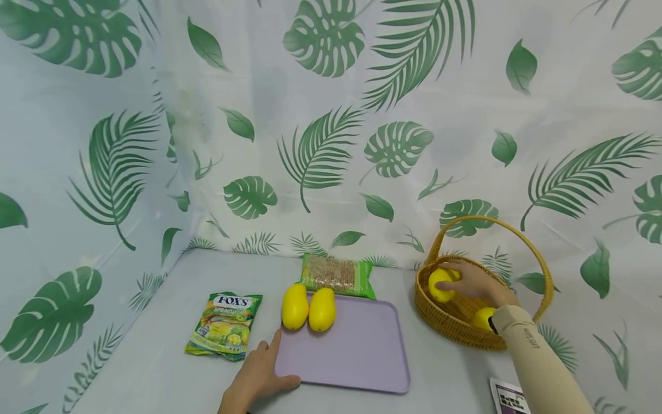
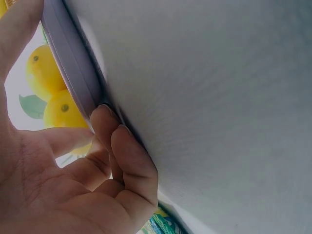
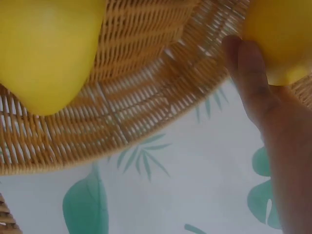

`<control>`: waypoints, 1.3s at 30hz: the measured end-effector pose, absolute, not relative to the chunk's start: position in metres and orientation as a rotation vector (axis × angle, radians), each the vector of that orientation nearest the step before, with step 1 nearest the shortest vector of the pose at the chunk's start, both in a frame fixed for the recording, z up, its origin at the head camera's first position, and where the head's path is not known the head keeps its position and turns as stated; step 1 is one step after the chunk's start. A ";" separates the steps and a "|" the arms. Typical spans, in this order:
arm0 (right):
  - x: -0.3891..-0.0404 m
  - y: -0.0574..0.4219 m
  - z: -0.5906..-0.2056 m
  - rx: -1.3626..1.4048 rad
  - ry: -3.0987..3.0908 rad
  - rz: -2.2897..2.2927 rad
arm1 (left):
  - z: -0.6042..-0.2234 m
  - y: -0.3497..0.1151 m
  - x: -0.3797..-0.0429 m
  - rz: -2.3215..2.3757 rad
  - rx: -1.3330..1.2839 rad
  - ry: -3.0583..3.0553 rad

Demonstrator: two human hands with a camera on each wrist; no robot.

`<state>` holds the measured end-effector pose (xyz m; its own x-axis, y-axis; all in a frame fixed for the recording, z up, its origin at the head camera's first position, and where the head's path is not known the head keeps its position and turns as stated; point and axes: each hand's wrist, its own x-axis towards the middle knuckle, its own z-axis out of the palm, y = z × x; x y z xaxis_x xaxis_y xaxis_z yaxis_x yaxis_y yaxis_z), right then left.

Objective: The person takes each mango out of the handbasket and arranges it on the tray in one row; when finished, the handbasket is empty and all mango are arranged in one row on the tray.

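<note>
My left hand (image 1: 260, 368) grips the near left corner of a lilac tray (image 1: 351, 351), the thumb along its front edge and the fingers at its left side. In the left wrist view, curled fingers (image 2: 134, 161) lie against the tray's rim (image 2: 73, 53). Two smooth, elongated yellow mangoes (image 1: 295, 307) rest side by side at the tray's far left. My right hand (image 1: 468, 283) reaches into a wicker basket (image 1: 439, 322) and holds a smooth yellow fruit (image 1: 439, 286), partly covered by the fingers. Another yellow fruit (image 1: 482, 317) lies in the basket, partly hidden by the right wrist.
A green FOX'S candy bag (image 1: 224, 325) lies left of the tray. Behind the tray is a green-edged clear packet (image 1: 336, 275) with brown contents. The basket's tall handle (image 1: 540, 261) arches over the right forearm. A white and dark packet (image 1: 509, 397) sits at the front right.
</note>
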<state>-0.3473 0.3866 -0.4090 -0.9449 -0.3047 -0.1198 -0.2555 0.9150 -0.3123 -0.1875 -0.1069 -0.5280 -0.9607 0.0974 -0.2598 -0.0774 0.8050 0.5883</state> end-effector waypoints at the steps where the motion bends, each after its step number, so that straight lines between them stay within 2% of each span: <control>1: -0.345 0.386 -0.408 -0.429 2.914 -0.458 | -0.528 -0.107 -0.188 0.903 0.014 2.715; 18: -0.326 0.367 -0.403 -0.488 2.913 -0.651 | -0.521 -0.105 -0.186 0.879 0.007 2.723; 39: -0.302 0.307 -0.432 -0.667 2.917 -0.845 | -0.522 -0.106 -0.187 0.895 0.004 2.704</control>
<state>-0.3017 0.3068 -0.4321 -0.9075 -0.4111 0.0860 -0.3934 0.7604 -0.5168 -0.1873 -0.1061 -0.5218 -0.9572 0.0935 -0.2738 -0.0884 0.8067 0.5843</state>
